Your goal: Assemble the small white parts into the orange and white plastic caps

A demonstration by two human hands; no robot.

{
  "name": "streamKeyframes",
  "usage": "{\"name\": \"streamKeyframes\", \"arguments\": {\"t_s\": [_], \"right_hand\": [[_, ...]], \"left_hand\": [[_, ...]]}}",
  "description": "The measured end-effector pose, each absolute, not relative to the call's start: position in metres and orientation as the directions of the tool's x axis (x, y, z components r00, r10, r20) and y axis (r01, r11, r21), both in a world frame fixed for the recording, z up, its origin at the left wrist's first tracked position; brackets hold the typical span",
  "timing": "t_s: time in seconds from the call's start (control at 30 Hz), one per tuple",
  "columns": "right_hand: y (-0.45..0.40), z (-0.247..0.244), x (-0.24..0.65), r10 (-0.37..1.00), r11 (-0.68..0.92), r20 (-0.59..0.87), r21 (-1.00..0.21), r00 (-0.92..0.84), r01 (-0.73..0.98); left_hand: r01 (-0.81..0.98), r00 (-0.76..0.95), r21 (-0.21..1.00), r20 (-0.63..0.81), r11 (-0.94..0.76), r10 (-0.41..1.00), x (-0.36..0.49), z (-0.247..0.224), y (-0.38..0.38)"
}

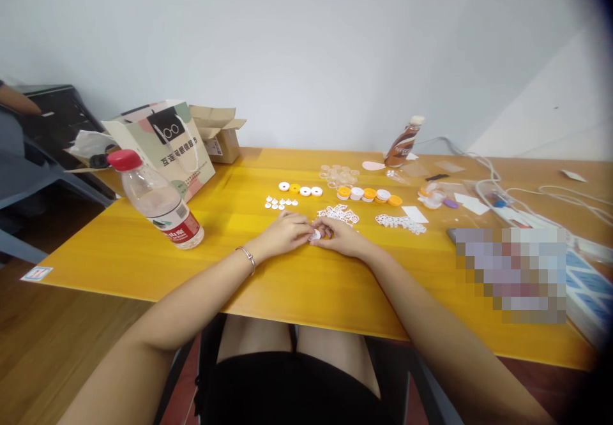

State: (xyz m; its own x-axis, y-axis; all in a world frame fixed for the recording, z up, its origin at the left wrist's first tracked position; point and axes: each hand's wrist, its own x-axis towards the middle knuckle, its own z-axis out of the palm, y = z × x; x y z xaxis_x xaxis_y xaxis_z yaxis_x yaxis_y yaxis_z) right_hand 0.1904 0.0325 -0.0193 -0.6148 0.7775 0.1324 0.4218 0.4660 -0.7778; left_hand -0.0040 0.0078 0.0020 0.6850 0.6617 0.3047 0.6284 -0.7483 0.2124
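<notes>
White piece (pixel 315 235) is pinched by fingers of left hand (pixel 287 233) and right hand (pixel 342 237), inboard of worktop (pixel 297 294) front edge; likely light, stiff, best gripped by rim.

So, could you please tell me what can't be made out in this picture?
- Head view: the full shape of the small white piece, partly covered by the fingers of the left hand and right hand.
- Head view: whatever lies under the pixelated patch, masked by the mosaic.
- Head view: the rest of another person's arm, cut off by the left edge.
- Head view: the corner sticker's print, too small and blurred.
</notes>
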Motion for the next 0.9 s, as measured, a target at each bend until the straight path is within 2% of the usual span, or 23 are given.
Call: {"name": "streamKeyframes", "arguments": {"t_s": [0.57,0.9], "right_hand": [[0.0308,-0.0128,0.1922,0.774,0.443,0.106,-0.796,-0.625,0.414],[0.0321,-0.0138,0.1941,0.763,0.449,0.095,-0.789,-0.639,0.419]], "left_hand": [[0.589,0.715,0.232,0.297,-0.774,0.633,-0.0071,0.0017,0.0068],[0.579,0.689,0.287,0.328,-0.763,0.646,-0.0075,0.0029,0.0070]]}}
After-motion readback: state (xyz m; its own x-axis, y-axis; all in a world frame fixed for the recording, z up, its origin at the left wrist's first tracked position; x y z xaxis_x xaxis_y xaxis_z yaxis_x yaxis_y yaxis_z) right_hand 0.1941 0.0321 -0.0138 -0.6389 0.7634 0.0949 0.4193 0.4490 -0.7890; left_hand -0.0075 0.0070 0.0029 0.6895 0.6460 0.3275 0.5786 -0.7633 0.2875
